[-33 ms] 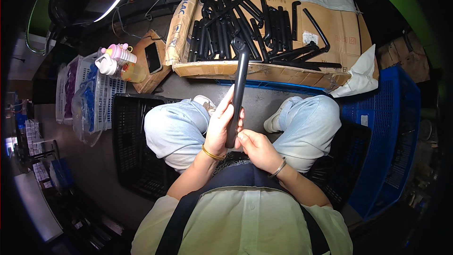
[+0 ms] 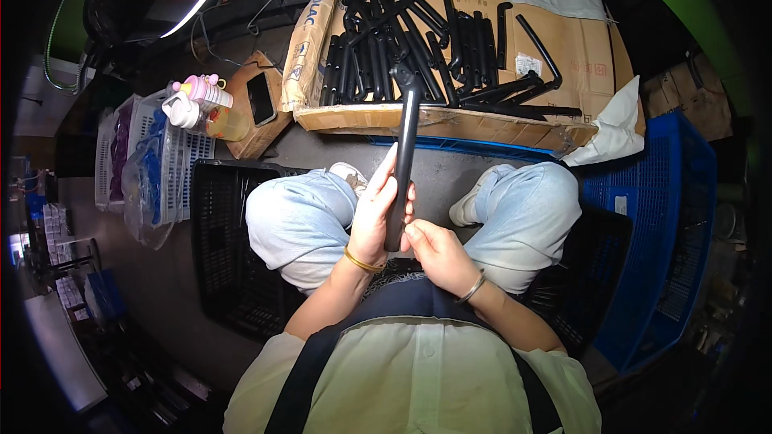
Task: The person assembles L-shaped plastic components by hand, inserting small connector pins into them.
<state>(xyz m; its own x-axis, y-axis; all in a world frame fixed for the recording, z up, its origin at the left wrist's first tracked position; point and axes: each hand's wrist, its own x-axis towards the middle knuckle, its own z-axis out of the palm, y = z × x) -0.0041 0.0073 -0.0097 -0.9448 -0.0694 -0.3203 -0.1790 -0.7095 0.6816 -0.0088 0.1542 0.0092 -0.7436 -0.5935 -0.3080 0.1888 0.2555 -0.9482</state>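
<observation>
A long black tube [image 2: 406, 145] with a bent, jointed-looking far end stands nearly upright in the picture over my lap. My left hand [image 2: 373, 213] is wrapped round its lower part, the thumb lying along the left side and fingertips showing on the right. Close by, my right hand [image 2: 439, 253] is closed in a pinch against the tube's right side near its lower end. Whatever lies between those fingertips is too small to make out. Beyond the tube's far end, many similar black bent tubes [image 2: 374, 68] lie heaped on a cardboard sheet [image 2: 563, 48].
On the left, a phone [image 2: 260, 99] lies on a brown board beside a pink-topped bottle [image 2: 229, 122] and white baskets [image 2: 173, 185]. Black crates [image 2: 229, 241] flank my legs. Blue crates [image 2: 651, 233] stand at right. White sheeting [image 2: 615, 133] hangs over the cardboard's right corner.
</observation>
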